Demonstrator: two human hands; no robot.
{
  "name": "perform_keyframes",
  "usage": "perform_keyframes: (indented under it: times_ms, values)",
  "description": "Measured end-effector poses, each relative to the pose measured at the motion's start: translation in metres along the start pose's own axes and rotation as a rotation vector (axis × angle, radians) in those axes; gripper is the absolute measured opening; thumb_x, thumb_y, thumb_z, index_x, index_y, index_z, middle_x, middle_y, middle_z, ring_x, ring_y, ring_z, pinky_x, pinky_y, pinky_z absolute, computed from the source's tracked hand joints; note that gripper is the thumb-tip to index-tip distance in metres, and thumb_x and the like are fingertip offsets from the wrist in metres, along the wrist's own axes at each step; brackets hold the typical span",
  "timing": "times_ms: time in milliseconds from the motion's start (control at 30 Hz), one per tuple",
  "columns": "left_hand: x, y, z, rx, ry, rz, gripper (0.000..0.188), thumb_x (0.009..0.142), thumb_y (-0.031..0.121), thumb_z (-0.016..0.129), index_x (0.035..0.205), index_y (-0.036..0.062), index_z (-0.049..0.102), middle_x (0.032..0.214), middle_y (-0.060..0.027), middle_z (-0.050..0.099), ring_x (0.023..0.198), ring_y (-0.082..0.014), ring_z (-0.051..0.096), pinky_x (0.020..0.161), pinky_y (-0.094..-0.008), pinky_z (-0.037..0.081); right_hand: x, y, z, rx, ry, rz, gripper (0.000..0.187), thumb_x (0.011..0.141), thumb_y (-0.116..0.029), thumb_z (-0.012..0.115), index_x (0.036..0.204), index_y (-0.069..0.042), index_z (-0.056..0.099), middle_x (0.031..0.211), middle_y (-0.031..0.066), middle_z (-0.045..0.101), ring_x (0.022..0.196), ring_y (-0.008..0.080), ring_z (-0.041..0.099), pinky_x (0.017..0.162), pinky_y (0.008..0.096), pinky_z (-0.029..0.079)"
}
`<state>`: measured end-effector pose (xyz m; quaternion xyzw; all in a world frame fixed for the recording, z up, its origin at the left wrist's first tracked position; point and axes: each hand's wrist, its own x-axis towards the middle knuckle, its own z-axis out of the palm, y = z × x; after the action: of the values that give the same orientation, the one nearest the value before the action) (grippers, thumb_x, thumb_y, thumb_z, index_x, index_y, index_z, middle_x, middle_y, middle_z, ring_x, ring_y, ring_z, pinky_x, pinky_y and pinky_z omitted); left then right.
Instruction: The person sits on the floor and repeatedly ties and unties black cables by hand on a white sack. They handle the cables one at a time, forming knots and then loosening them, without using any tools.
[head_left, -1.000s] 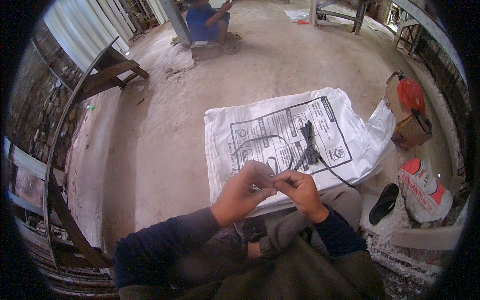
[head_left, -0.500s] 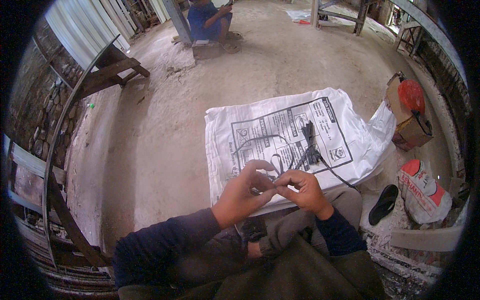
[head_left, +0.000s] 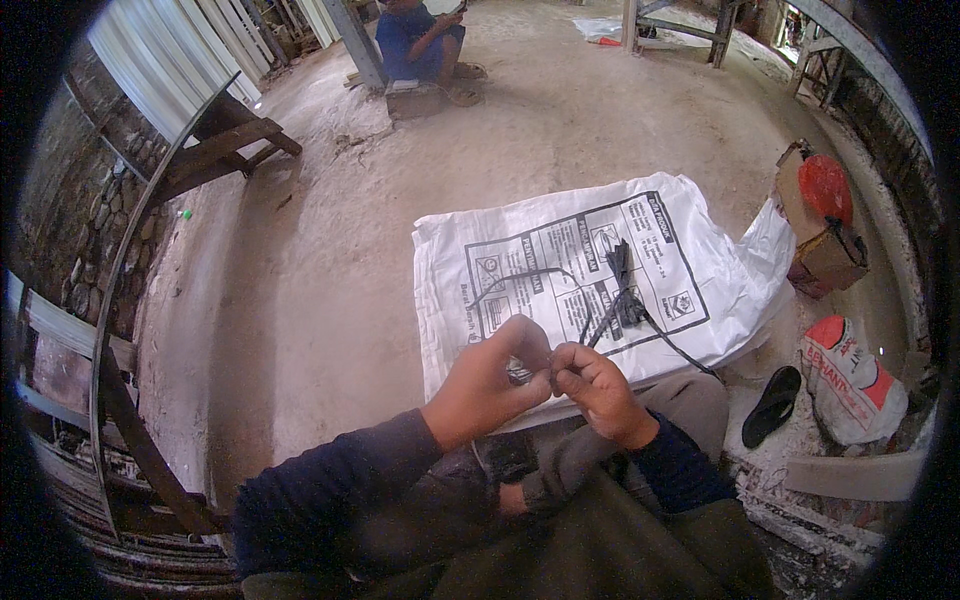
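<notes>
Both hands meet over the near edge of a flat white sack (head_left: pixel 440 250) with black print. My left hand (head_left: pixel 490 385) is closed, thumb and fingertips pinched. Touching it, my right hand (head_left: pixel 605 392) pinches too. Between the fingertips is a small dark part of a black strip (head_left: pixel 555 372); the rest of it is hidden by the fingers. A tied bundle of black strips (head_left: pixel 628 308) lies on the sack just beyond my right hand. One long end runs off toward my right knee, and a thin dark strip (head_left: pixel 525 274) lies farther left.
At right are a black sandal (head_left: pixel 770 408), a crumpled red-and-white sack (head_left: pixel 850 385) and a cardboard box (head_left: pixel 825 265) with a red bag (head_left: pixel 825 190). A person in blue (head_left: pixel 412 45) sits at the back by a post. Wooden benches (head_left: pixel 225 150) stand at the left.
The loop of black strip that stood above my fingertips no longer shows. My right fingers have curled in more tightly against the left. The bundle on the sack has stayed put.
</notes>
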<state>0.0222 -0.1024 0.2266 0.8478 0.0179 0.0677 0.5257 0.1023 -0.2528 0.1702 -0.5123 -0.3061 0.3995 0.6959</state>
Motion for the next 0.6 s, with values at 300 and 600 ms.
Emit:
perform_keyframes:
  times_ms: [300, 600]
  values:
    - [0.000, -0.008, -0.002, -0.104, -0.013, -0.110, 0.014, 0.074, 0.008, 0.061, 0.083, 0.0016, 0.053, 0.077, -0.0062, 0.057, 0.075, -0.0114, 0.055, 0.068, -0.0268, 0.044, -0.001, 0.006, 0.004, 0.697, 0.012, 0.293, 0.025, 0.082, -0.017, 0.057, 0.103, -0.007, 0.047, 0.091, 0.0025, 0.056, 0.086, 0.0136, 0.053, 0.080, 0.0340, 0.042]
    - [0.002, -0.025, 0.001, -0.160, 0.018, -0.113, 0.012, 0.077, 0.010, 0.061, 0.083, 0.0016, 0.055, 0.079, -0.0035, 0.058, 0.074, -0.0094, 0.053, 0.066, -0.0249, 0.043, 0.001, 0.018, -0.003, 0.855, -0.055, 0.267, 0.013, 0.081, -0.012, 0.058, 0.092, -0.009, 0.054, 0.081, 0.0006, 0.055, 0.073, 0.0100, 0.048, 0.070, 0.0293, 0.039]
